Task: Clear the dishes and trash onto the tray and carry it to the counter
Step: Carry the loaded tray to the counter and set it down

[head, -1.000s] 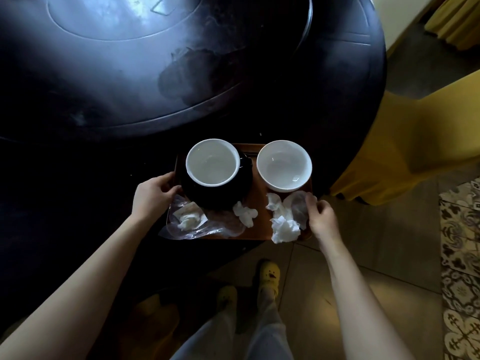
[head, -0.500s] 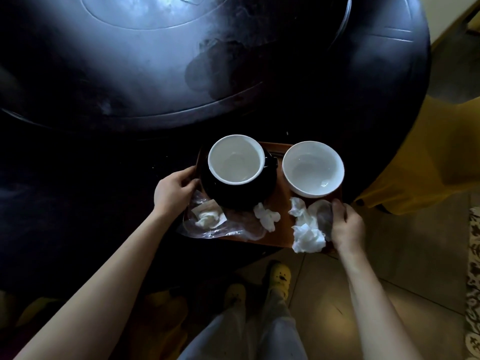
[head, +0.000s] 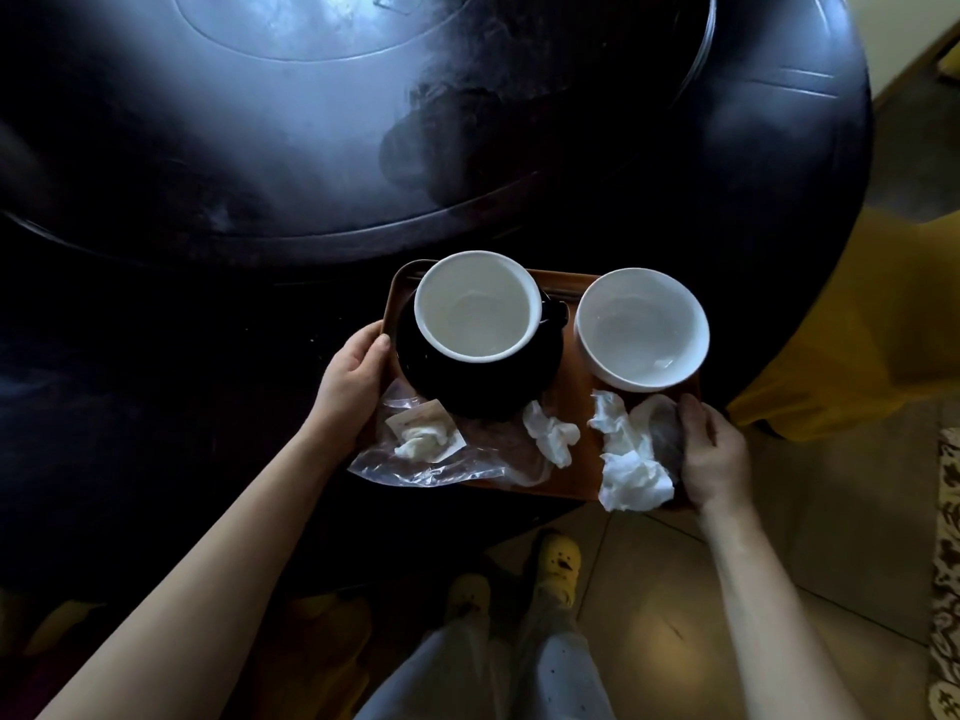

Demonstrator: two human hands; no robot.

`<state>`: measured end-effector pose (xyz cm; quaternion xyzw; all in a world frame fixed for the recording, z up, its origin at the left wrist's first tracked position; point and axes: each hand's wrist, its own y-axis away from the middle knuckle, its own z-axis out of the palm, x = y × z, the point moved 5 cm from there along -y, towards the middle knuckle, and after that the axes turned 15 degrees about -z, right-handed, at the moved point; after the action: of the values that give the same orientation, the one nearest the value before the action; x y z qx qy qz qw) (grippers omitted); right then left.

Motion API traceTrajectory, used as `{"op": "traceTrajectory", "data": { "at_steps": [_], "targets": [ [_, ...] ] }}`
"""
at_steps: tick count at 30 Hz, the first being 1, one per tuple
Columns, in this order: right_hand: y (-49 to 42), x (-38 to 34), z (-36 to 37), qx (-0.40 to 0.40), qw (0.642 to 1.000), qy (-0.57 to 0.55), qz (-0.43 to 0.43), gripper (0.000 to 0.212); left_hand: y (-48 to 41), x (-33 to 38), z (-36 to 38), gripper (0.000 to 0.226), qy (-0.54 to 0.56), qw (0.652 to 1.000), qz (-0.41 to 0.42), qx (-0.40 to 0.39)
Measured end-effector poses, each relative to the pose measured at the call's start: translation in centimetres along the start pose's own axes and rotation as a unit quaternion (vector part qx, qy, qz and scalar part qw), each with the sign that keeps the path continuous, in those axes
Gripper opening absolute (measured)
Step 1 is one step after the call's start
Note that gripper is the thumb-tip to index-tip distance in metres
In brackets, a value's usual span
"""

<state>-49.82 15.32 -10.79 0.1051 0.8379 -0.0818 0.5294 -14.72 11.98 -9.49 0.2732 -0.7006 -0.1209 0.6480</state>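
Dark round table [head: 260,148] beneath; your left hand [head: 353,376] and right hand [head: 714,459] curl fingers around the brown wooden tray [head: 574,402], apparently firmly; lift level.

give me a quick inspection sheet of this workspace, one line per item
surface: dark round table with a raised round centre, glossy, bare apart from the tray.
job's things: brown tray at the table's near edge; white cup on a black saucer; white bowl to its right, empty.
clutter: crumpled tissues and a clear plastic wrapper, all on the tray.
grips: left hand grips the tray's left edge; right hand grips its right near corner.
cables: nothing seen.
surroundings: yellow-covered chair on the right, tiled floor, the person's yellow slippers below.
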Motion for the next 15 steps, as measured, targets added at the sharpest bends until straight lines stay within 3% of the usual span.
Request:
{"op": "traceTrajectory", "data": {
  "at_steps": [2,6,15],
  "targets": [
    [-0.4,-0.8,-0.1,-0.002,1.000,-0.002,-0.010,0.023,-0.1,0.6,0.2,0.029,0.004,1.000,-0.022,-0.014],
    [-1.5,-2.0,-0.6,0.004,1.000,-0.022,-0.019,0.024,0.1,2.3,0.1,0.031,-0.012,1.000,0.015,0.001],
    [-3.3,-3.8,-1.9,-0.043,0.995,-0.073,0.055,0.028,1.1,3.4,0.3,0.030,0.024,0.999,0.038,0.005]
  ]
}}
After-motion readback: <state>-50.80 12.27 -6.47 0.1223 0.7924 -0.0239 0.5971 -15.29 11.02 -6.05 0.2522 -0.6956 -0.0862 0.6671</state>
